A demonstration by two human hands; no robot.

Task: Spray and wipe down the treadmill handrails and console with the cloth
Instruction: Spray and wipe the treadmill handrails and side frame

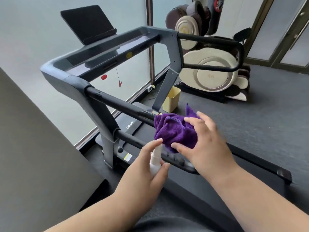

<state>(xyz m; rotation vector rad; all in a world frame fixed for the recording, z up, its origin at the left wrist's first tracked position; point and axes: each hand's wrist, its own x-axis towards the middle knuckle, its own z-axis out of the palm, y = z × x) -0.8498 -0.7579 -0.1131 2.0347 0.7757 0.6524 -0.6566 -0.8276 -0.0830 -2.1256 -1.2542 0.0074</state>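
Note:
A grey treadmill fills the view, with its console (100, 52) and dark tablet screen (87, 22) at the top left. The near left handrail (115, 102) runs from the console toward me. My right hand (205, 141) grips a bunched purple cloth (173, 131) and presses it around the handrail's near end. My left hand (147, 168) holds a small white spray bottle (155, 161) just below the rail, with the forefinger on top of its nozzle. The far right handrail (217, 39) loops out at the upper right.
A pale yellow bin (171, 99) stands on the floor beside the treadmill's right upright. A beige and brown massage chair (210, 71) sits beyond it. Frosted windows line the left side, and a red safety clip (120, 83) hangs under the console. A dark panel (33, 148) rises at my left.

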